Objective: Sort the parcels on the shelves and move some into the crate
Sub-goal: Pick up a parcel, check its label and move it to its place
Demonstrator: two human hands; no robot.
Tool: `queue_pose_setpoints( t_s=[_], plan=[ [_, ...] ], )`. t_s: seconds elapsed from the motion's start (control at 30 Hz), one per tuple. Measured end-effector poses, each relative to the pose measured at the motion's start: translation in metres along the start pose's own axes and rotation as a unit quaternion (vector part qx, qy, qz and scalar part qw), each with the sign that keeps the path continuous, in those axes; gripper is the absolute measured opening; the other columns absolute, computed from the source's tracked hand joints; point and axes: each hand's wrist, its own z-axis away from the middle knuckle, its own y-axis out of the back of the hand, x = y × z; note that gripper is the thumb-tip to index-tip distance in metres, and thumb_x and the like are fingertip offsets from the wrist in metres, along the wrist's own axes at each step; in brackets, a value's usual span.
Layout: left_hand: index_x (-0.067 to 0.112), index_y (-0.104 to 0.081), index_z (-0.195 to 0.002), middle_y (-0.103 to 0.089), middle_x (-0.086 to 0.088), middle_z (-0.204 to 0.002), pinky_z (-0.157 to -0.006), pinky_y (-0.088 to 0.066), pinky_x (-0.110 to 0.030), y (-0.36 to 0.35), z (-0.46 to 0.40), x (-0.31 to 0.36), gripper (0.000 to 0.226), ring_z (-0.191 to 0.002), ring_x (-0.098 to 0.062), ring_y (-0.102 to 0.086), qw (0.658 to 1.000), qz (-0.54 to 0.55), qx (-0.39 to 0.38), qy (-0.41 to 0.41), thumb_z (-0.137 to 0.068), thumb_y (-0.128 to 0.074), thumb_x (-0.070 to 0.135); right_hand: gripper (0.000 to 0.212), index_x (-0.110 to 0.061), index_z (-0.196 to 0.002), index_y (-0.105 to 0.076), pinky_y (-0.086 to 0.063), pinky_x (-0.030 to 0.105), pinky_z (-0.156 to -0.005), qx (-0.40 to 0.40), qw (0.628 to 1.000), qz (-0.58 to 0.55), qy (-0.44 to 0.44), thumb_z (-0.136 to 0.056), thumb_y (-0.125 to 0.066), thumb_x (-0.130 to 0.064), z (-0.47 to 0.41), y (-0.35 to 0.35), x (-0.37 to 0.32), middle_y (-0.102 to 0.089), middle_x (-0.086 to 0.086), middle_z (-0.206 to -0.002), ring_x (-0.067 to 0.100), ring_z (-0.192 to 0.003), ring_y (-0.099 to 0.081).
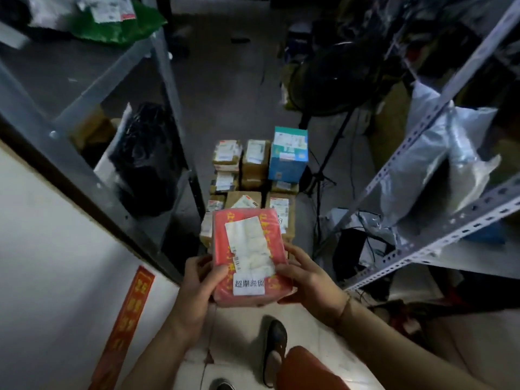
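- We judge the sorting partly done: a cluster of labelled cardboard parcels (247, 175) already stands packed together on the floor between the two shelves, though we cannot tell whether a crate holds them.
- More bags remain on the left shelf (84, 88) and right shelf (422, 170).
- Our left hand (197, 285) and right hand (306, 280) each curl around a side of the red parcel (247, 257), held label-up above the floor stack.
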Motion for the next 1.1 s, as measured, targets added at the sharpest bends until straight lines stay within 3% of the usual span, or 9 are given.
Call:
queue_pose_setpoints(
  t_s=[0.13, 0.3, 0.43, 0.5, 0.6, 0.73, 0.87, 1.0, 1.1],
  plan=[
    [0.022, -0.057, -0.128, -0.077, -0.003, -0.125, -0.077, -0.065, -0.043, -0.044, -0.056, 0.009, 0.070, -0.107, -0.022, -0.078, 0.997, -0.032, -0.059, 0.024, -0.069, -0.090, 0.041, 0.066, -0.036, -0.147, -0.055, -0.061, 0.041, -0.067, 0.054, 0.996, -0.066, -0.007, -0.084, -0.075, -0.026, -0.028, 0.035, -0.004, -0.073, 0.007, -0.132, 0.027, -0.105, -0.075],
    [0.018, -0.060, -0.125, -0.077, -0.014, -0.124, -0.092, -0.062, -0.054, -0.093, -0.141, 0.016, 0.055, -0.106, -0.030, -0.078, 0.992, -0.075, -0.084, 0.062, -0.077, -0.086, 0.028, 0.055, -0.034, -0.151, -0.052, -0.061, 0.053, -0.083, 0.079, 0.989, -0.122, -0.018, -0.101, -0.063, -0.015, -0.091, 0.085, -0.006, -0.070, 0.011, -0.139, 0.040, -0.121, -0.070],
    [0.012, -0.049, -0.135, -0.073, -0.020, -0.127, -0.080, -0.063, -0.046, -0.125, -0.209, 0.013, 0.061, -0.101, -0.030, -0.080, 0.989, -0.075, -0.079, 0.103, -0.087, -0.086, 0.023, 0.050, -0.033, -0.149, -0.056, -0.061, 0.048, -0.079, 0.101, 0.987, -0.120, -0.030, -0.104, -0.058, -0.012, -0.144, 0.114, -0.023, -0.073, 0.006, -0.136, 0.034, -0.115, -0.073],
    [0.015, -0.048, -0.136, -0.073, -0.016, -0.126, -0.065, -0.061, -0.034, -0.135, -0.239, 0.011, 0.051, -0.093, -0.022, -0.080, 0.986, -0.084, -0.074, 0.121, -0.095, -0.077, 0.021, 0.049, -0.035, -0.147, -0.058, -0.062, 0.060, -0.087, 0.120, 0.984, -0.124, -0.040, -0.103, -0.059, -0.012, -0.171, 0.128, -0.030, -0.074, 0.004, -0.135, 0.035, -0.120, -0.072],
    [0.018, -0.048, -0.136, -0.071, -0.012, -0.125, -0.055, -0.058, -0.027, -0.149, -0.272, 0.009, 0.045, -0.084, -0.016, -0.079, 0.982, -0.097, -0.072, 0.143, -0.097, -0.073, 0.018, 0.049, -0.037, -0.146, -0.058, -0.044, 0.080, -0.103, 0.133, 0.982, -0.121, -0.054, -0.102, -0.061, -0.014, -0.204, 0.145, -0.036, -0.074, 0.004, -0.135, 0.041, -0.131, -0.064],
    [0.020, -0.048, -0.133, -0.072, -0.012, -0.126, -0.060, -0.059, -0.026, -0.154, -0.310, -0.005, 0.044, -0.090, -0.016, -0.080, 0.977, -0.116, -0.067, 0.164, -0.097, -0.074, 0.020, 0.051, -0.040, -0.149, -0.056, -0.048, 0.073, -0.105, 0.136, 0.978, -0.141, -0.074, -0.103, -0.062, -0.018, -0.239, 0.156, -0.021, -0.072, 0.001, -0.138, 0.036, -0.132, -0.065],
    [0.019, -0.052, -0.126, -0.076, -0.013, -0.125, -0.076, -0.062, -0.041, -0.149, -0.324, -0.023, 0.029, -0.095, -0.021, -0.079, 0.964, -0.170, -0.080, 0.189, -0.102, -0.070, 0.019, 0.060, -0.035, -0.153, -0.052, -0.057, 0.055, -0.098, 0.184, 0.963, -0.172, -0.095, -0.103, -0.058, -0.002, -0.250, 0.158, 0.002, -0.069, 0.003, -0.144, 0.034, -0.130, -0.067],
    [0.021, -0.056, -0.124, -0.079, -0.004, -0.116, -0.065, -0.061, -0.027, -0.147, -0.329, -0.026, 0.021, -0.090, -0.012, -0.079, 0.968, -0.183, -0.079, 0.151, -0.106, -0.065, 0.023, 0.058, -0.034, -0.155, -0.051, -0.064, 0.048, -0.090, 0.179, 0.965, -0.173, -0.079, -0.105, -0.060, -0.005, -0.253, 0.157, 0.002, -0.071, 0.003, -0.141, 0.032, -0.125, -0.070],
    [0.032, -0.056, -0.121, -0.075, -0.002, -0.125, -0.084, -0.065, -0.043, -0.146, -0.335, -0.027, 0.018, -0.101, -0.015, -0.079, 0.964, -0.211, -0.072, 0.143, -0.106, -0.065, 0.027, 0.061, -0.040, -0.156, -0.048, -0.066, 0.043, -0.086, 0.183, 0.969, -0.141, -0.091, -0.106, -0.062, -0.009, -0.257, 0.155, 0.000, -0.072, 0.000, -0.140, 0.027, -0.117, -0.075]
  ],
)
